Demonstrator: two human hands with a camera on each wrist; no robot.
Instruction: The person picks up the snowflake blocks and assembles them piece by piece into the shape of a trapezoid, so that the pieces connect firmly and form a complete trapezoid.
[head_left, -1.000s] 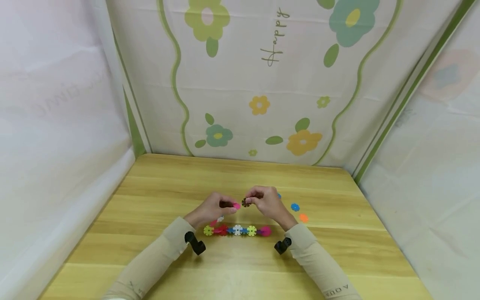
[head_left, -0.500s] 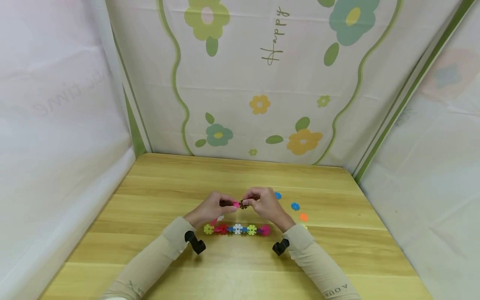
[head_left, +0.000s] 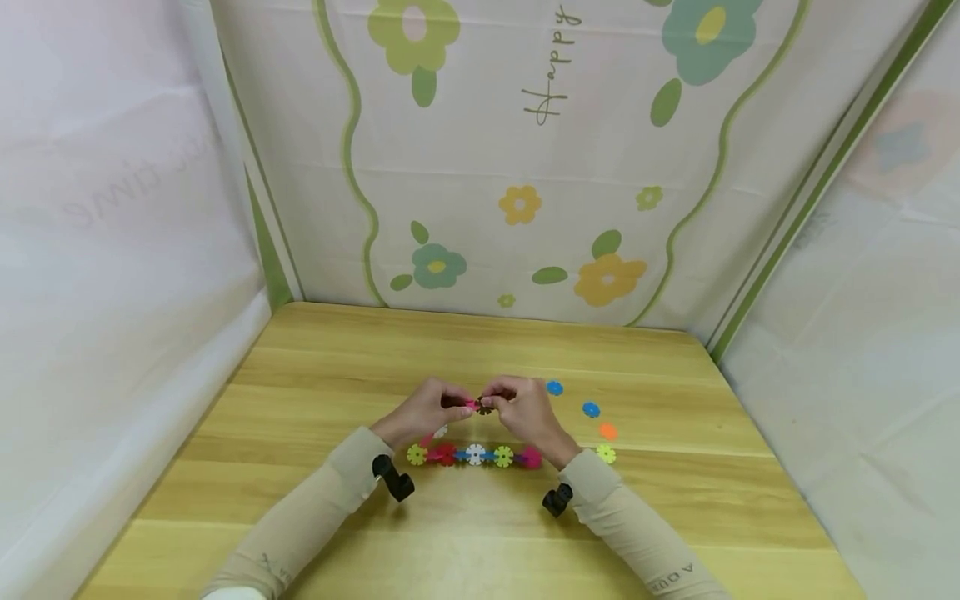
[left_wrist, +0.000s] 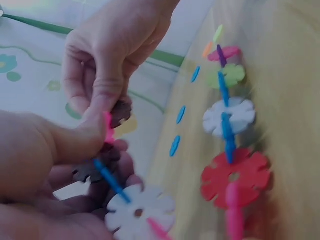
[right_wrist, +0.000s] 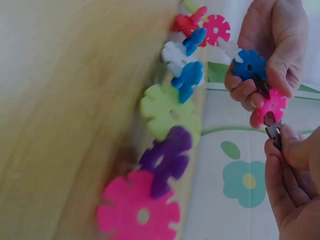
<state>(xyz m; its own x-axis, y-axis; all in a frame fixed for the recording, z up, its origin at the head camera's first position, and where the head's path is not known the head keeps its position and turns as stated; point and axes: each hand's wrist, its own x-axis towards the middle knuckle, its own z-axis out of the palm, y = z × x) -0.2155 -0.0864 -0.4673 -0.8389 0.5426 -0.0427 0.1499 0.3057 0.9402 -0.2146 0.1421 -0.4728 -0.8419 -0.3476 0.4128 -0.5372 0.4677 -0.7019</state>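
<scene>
My left hand (head_left: pixel 423 414) pinches a pink notched disc (right_wrist: pixel 275 103), part of a chain of interlocking flower discs. From it the chain runs through a dark brown disc (left_wrist: pixel 89 171), a blue disc (right_wrist: pixel 249 64) and a white disc (left_wrist: pixel 142 212). Thumb and fingers of my right hand (head_left: pixel 527 410) pinch another dark brown disc (right_wrist: pixel 273 135), whose edge meets the pink disc; how deep the slots engage is hard to tell. Below the hands, a straight row of linked discs lies on the table, including a red disc (left_wrist: pixel 235 177) and a purple disc (right_wrist: pixel 167 159).
Right of the hands lie loose discs: two blue discs, the farther blue disc (head_left: pixel 555 388) and nearer blue disc (head_left: pixel 591 410), an orange disc (head_left: pixel 608 432) and a yellow-green disc (head_left: pixel 606 454). Fabric walls surround the wooden table (head_left: pixel 337 350).
My right hand has moved left, bringing its brown disc from a small gap up against the pink disc. The right forearm shifted too, uncovering the yellow-green disc. My left hand has barely moved.
</scene>
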